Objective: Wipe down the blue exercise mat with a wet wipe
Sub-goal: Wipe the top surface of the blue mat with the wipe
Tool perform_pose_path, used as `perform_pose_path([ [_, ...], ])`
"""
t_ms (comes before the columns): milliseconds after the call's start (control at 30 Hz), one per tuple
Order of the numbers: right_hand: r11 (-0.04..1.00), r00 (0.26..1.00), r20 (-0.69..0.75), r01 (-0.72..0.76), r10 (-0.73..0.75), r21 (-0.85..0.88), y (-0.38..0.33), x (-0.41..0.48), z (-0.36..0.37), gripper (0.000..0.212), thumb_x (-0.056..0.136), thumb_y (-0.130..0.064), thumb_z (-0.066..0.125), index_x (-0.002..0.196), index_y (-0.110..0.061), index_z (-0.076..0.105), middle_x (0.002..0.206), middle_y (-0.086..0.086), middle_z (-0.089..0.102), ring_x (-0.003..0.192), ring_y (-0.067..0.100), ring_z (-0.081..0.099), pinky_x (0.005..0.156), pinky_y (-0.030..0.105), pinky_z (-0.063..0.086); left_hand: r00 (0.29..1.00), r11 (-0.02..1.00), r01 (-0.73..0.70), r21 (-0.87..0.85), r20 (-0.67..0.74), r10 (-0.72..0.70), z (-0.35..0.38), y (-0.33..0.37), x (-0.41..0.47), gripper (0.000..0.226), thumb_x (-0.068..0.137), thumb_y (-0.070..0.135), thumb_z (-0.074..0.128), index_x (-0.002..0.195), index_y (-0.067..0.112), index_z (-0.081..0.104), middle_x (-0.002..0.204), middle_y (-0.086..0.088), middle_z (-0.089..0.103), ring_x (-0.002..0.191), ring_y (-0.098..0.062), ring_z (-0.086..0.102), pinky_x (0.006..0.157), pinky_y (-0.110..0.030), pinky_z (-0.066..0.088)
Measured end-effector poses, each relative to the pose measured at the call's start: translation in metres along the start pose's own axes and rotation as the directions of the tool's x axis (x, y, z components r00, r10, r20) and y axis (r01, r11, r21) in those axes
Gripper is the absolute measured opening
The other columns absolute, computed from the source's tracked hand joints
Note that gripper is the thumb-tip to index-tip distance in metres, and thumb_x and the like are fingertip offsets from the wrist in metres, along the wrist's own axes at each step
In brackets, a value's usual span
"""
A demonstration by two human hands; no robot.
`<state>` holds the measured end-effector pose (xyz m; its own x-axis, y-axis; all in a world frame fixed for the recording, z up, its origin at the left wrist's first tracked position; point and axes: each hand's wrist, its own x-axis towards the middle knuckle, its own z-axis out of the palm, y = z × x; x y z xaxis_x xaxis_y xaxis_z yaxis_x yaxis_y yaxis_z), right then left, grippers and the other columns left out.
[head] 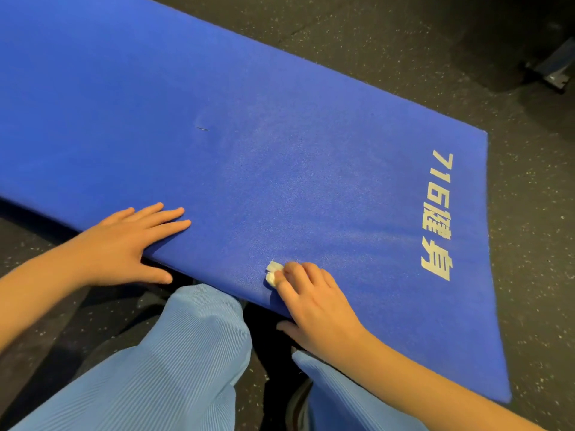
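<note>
The blue exercise mat [249, 135] lies flat on the dark floor, running from the upper left to the lower right, with white lettering near its right end. My left hand [130, 241] rests flat on the mat's near edge, fingers straight and thumb over the side. My right hand [314, 303] sits on the near edge further right, its fingertips curled on a small bunched white wet wipe [273, 272] and pressing it onto the mat. Most of the wipe is hidden under the fingers.
Dark speckled rubber floor [529, 213] surrounds the mat. My legs in light blue trousers [174, 362] are just below the mat's near edge. A dark piece of equipment with a metal base [550, 73] stands at the top right.
</note>
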<state>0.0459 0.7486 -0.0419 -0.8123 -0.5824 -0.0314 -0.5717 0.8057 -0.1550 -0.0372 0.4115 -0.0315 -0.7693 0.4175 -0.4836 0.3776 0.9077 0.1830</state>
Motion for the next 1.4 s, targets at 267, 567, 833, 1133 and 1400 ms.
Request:
perform_pose_path([
  [267,0.999,0.973,-0.228,0.046,-0.041,0.018,0.022,0.003,-0.011,0.039,0.078,-0.007,0.038,0.110,-0.002,0.059,0.089,0.011,0.063,0.070,0.031,0.057,0.059,0.037,0.052,0.987,0.997,-0.056,0.052,-0.150,0.063,0.005,0.005,0.010,0.074,0.075,0.090,0.009,0.141,0.061,-0.008,0.157,0.021,0.006,0.145,-0.008,0.007,0.116,-0.034,0.005],
  [567,0.991,0.965,-0.229,-0.131,0.124,-0.016,0.100,-0.068,-0.076,0.040,0.080,-0.013,0.056,0.119,-0.018,0.049,0.107,0.002,0.070,0.080,0.025,0.070,0.041,0.027,0.047,0.921,0.954,-0.270,0.132,-0.255,0.296,-0.020,0.107,0.061,0.090,0.082,0.084,0.010,0.147,0.028,0.036,0.154,0.007,0.030,0.141,-0.020,0.032,0.116,-0.034,0.012],
  [833,0.958,0.938,-0.194,-0.273,0.286,0.089,0.106,-0.164,-0.049,0.043,0.071,-0.019,0.067,0.112,-0.022,0.053,0.109,-0.004,0.067,0.085,0.016,0.067,0.050,0.020,0.048,0.800,0.841,-0.505,0.195,-0.259,0.541,0.011,0.165,0.078,0.074,0.088,0.078,0.020,0.125,0.029,0.061,0.127,0.007,0.059,0.111,-0.015,0.048,0.083,-0.032,0.054],
  [1133,0.822,0.765,-0.301,-0.541,0.569,0.179,0.101,-0.162,-0.004,0.044,0.098,-0.042,0.043,0.082,-0.015,0.074,0.087,0.004,0.058,0.071,0.026,0.051,0.058,0.030,0.043,0.882,0.935,-0.344,0.086,-0.312,0.353,0.026,0.146,0.081,0.071,0.096,0.065,0.012,0.135,0.024,0.055,0.145,0.004,0.047,0.134,-0.016,0.037,0.106,-0.035,0.017],
  [1400,0.700,0.694,-0.216,-0.553,0.687,0.451,0.071,-0.126,0.008,0.021,0.085,-0.024,0.069,0.069,-0.009,0.066,0.065,0.000,0.048,0.051,0.015,0.045,0.050,0.021,0.033,0.906,0.954,-0.290,0.077,-0.299,0.299,0.031,0.146,0.078,0.069,0.096,0.065,0.011,0.141,0.027,0.048,0.150,0.006,0.039,0.139,-0.012,0.024,0.110,-0.036,0.012],
])
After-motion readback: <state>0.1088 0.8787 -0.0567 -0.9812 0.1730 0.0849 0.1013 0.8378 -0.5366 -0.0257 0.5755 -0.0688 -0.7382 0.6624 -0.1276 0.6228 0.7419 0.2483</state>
